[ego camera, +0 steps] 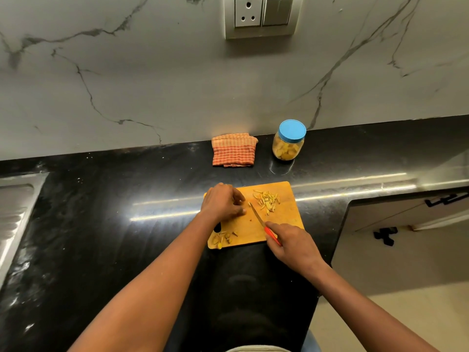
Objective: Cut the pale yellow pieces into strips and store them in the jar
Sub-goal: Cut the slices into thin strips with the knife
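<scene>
A wooden cutting board [286, 224] lies on the black counter. My left hand [222, 201] rests on the board's left part with curled fingers; whatever piece is under the fingertips is hidden. My right hand [291, 243] grips a red-handled knife [264, 224] whose blade points up-left toward my left fingertips. A heap of pale yellow strips [266, 199] lies at the board's far right. Peels and scraps [224, 237] sit at the board's near left corner. A clear jar [288, 143] with a blue lid, holding pale yellow pieces, stands behind the board.
A folded orange checked cloth [233, 149] lies by the marble wall, left of the jar. A steel sink drainboard [15, 214] is at the far left. The counter drops off at the right to cabinets with black handles [384, 235]. A wall socket [258, 15] is above.
</scene>
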A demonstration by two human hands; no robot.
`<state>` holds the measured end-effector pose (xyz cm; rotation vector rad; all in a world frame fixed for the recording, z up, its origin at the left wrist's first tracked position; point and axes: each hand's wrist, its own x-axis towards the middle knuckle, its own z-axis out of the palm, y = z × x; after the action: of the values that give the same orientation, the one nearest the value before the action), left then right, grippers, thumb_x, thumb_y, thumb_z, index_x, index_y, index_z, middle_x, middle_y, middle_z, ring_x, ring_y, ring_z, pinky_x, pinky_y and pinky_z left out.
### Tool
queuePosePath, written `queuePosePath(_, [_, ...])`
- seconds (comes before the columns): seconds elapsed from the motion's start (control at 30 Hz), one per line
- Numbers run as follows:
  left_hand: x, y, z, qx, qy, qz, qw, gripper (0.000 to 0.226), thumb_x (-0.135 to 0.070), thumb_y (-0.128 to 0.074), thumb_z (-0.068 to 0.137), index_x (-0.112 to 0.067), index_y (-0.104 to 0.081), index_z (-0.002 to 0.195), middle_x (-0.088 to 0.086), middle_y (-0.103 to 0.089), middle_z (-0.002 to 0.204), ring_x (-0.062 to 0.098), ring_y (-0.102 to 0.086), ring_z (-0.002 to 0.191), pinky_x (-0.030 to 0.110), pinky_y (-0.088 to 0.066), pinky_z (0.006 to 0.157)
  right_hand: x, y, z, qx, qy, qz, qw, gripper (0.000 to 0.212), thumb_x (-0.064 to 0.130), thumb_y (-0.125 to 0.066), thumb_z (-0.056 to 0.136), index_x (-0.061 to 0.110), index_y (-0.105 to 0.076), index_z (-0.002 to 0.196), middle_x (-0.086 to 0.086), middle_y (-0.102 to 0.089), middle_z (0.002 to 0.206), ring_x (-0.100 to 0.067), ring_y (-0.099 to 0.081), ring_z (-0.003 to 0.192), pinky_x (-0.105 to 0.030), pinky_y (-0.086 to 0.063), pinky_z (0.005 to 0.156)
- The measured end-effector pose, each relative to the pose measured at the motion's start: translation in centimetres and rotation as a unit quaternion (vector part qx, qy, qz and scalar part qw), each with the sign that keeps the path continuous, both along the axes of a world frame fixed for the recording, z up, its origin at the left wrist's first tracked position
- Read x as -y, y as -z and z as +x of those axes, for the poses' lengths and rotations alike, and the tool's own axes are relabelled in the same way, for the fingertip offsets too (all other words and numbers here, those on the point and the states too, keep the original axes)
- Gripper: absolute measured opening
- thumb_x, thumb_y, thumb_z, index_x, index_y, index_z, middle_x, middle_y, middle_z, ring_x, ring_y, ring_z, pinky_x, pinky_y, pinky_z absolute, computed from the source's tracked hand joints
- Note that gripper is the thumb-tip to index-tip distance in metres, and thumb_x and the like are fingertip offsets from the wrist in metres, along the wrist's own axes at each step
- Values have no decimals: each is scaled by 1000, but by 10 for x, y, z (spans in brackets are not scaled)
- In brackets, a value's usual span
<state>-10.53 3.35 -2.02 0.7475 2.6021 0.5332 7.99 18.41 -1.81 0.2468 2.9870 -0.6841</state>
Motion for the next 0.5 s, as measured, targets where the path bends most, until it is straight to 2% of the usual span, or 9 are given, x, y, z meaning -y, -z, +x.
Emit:
queuePosePath(0.1, [-5, 0, -1, 1, -1, 11, 1000, 34, -50, -79, 74, -32, -75, 102, -12, -72, 93, 7, -60, 91, 29, -50, 76, 3, 0, -2, -4, 10, -6, 1000, 46, 46, -48, 96, 29, -51, 139, 6, -68, 105, -12, -63, 89, -28, -54, 77])
queuePosePath(0.27, [-9, 9, 5, -16, 2, 18, 1000, 23, -42, -78, 79, -32, -76, 99, -13, -73, 95, 10, -58, 99, 35, -51, 86, 9, 2, -3, -6, 15, -4, 1000, 47, 45, -48, 97, 27, -50, 140, 5, -68, 108, -12, -63, 91, -27, -54, 78])
queuePosePath(0.5, [-11, 10, 9, -54, 1, 1, 999, 17, -36, -74, 84, -30, -78, 99, -8, -72, 98, 16, -52, 101, 35, -46, 84, 18, 1, -13, -15, 19, 3, 1000, 46, 39, -50, 97, 21, -53, 138, 0, -69, 112, -16, -65, 94, -29, -55, 77])
